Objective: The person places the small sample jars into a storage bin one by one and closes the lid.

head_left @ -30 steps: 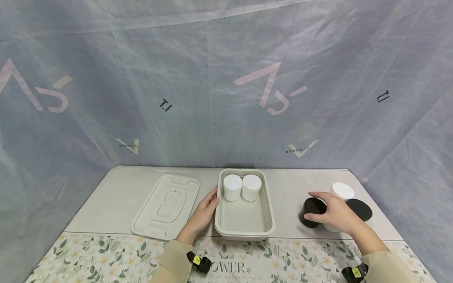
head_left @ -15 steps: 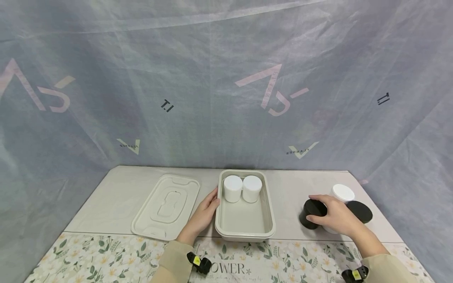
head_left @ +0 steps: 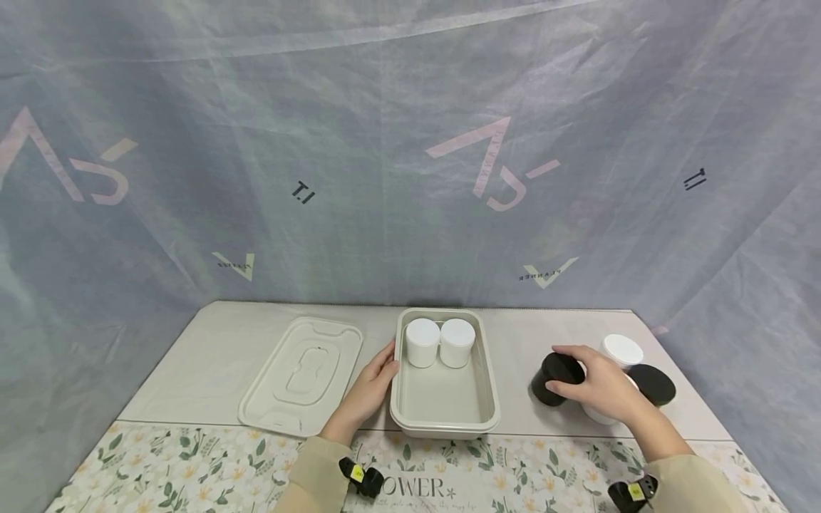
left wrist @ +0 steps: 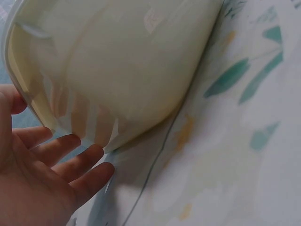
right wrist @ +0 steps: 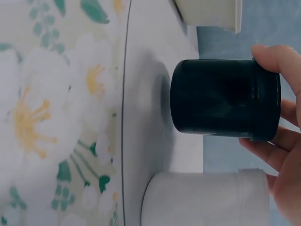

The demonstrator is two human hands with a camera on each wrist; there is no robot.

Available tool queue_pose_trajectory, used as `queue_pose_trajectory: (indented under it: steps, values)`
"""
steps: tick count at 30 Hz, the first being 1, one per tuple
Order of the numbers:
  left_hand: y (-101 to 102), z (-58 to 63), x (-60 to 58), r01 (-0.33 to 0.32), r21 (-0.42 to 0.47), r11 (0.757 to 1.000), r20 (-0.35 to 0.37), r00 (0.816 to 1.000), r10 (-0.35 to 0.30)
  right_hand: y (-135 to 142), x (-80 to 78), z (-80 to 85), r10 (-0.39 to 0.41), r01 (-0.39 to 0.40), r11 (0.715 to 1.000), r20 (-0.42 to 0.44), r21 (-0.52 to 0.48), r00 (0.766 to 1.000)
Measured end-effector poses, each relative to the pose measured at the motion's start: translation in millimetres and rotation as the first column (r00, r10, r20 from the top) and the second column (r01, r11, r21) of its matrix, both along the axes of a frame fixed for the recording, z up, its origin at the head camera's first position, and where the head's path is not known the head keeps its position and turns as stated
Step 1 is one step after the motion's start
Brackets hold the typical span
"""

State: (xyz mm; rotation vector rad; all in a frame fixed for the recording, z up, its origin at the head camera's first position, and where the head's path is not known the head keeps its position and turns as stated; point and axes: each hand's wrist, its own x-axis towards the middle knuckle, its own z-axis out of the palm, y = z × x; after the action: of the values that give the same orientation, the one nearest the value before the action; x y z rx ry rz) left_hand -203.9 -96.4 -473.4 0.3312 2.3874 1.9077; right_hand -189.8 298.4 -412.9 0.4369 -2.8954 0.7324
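Note:
My right hand point(head_left: 599, 381) grips a black lidded jar point(head_left: 556, 379) by its lid, thumb on one side and fingers on the other. In the right wrist view the black jar point(right wrist: 216, 99) hangs just off the table, its shadow beside its base. A white jar point(right wrist: 207, 200) stands close to it, partly hidden by the hand in the head view. My left hand point(head_left: 367, 390) rests against the left wall of a beige rectangular bin point(head_left: 444, 427), its fingers point(left wrist: 89, 162) fairly straight and touching the side. Two white jars point(head_left: 440, 342) stand at the bin's far end.
A matching beige lid point(head_left: 301, 377) lies flat left of the bin. Behind my right hand stand another white jar point(head_left: 622, 348) and another black-lidded jar point(head_left: 653, 385). A flowered mat point(head_left: 212, 463) covers the near table, and a grey curtain point(head_left: 385, 178) hangs behind.
My right hand has lifted the black jar slightly and shifted it a little left, uncovering more of the white jar beside it. The left hand and bin stay put.

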Motion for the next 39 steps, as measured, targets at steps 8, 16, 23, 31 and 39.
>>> queue_pose_trajectory:
  steps: [8, 16, 23, 31, 39]
  values:
    - [1.4, 8.7, 4.2, -0.014, 0.005, 1.000, 0.011, 1.000, 0.014, -10.6, -4.0, 1.3, 0.016, -0.017, 0.999, -0.017, -0.045, 1.000]
    - [-0.6, 2.0, 2.6, -0.009, 0.011, 1.000, 0.007, 1.000, 0.009, -23.1, -11.0, 5.7, 0.032, -0.035, 0.999, -0.071, -0.036, 0.997]
    - [-1.2, -2.1, 0.4, 0.006, 0.017, 1.000, -0.001, 1.000, -0.006, -32.9, -14.6, 13.9, 0.063, -0.065, 0.997, -0.077, -0.029, 0.995]
    - [-0.8, -2.3, -0.8, 0.016, -0.001, 1.000, -0.001, 1.000, -0.016, -41.4, -17.5, 25.2, 0.084, -0.090, 0.994, -0.083, -0.063, 0.993]
    - [-0.8, -0.7, -0.8, 0.012, 0.011, 1.000, 0.017, 1.000, -0.012, -51.3, -22.2, 35.3, 0.123, -0.134, 0.983, -0.093, -0.124, 0.988]
